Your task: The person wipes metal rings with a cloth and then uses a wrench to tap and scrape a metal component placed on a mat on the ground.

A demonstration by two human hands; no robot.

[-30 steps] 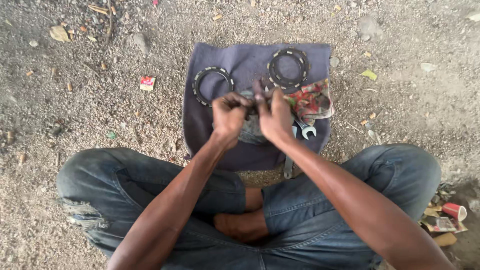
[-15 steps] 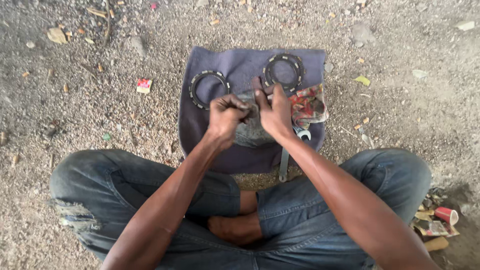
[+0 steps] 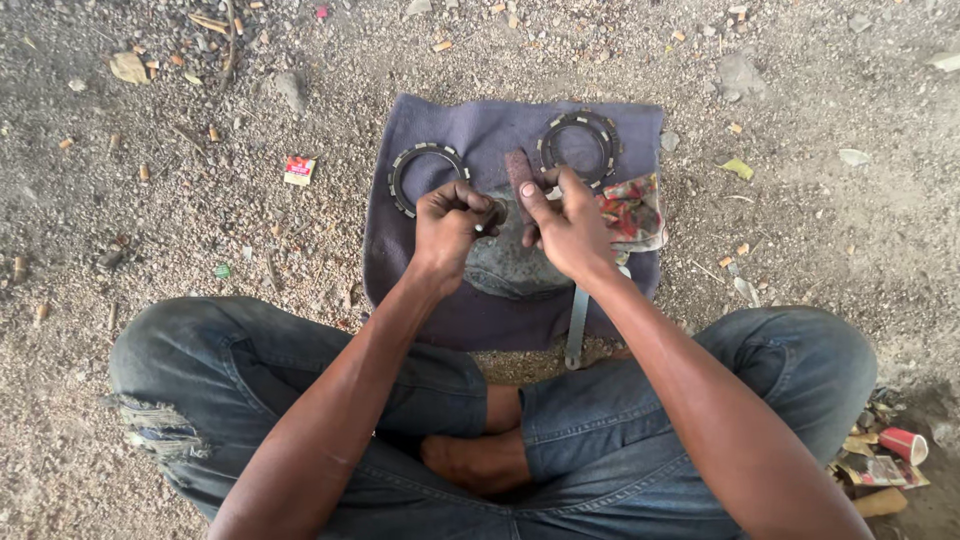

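Posture: the person sits cross-legged on gravel ground, knees in worn blue jeans spread wide, both forearms reaching forward and converging over a purple cloth.
Left hand: there it is, the left hand, knuckles up, fingers curled tight into a near fist, thumb side turned toward the other hand.
Left grip: pinched on a small dark metal part that pokes out between the fingertips; what kind of part it is, too small to tell.
Right hand: the right hand comes in from the right, wrist bent, thumb raised with the nail facing up, fingers folded down and inward.
Right grip: it meets the same small part, fingertips almost touching the left hand's; whether it truly clamps it or only steadies it, cannot tell.
Where the part is: held just above the middle of the cloth, over a grey rounded metal piece lying under both hands.
Rings: two dark toothed rings rest on the cloth, the left ring just beyond the left knuckles, the right ring beyond the right thumb.
Nearby: a reddish patterned rag beside the right hand, a flat metal tool sticking out toward the knees.
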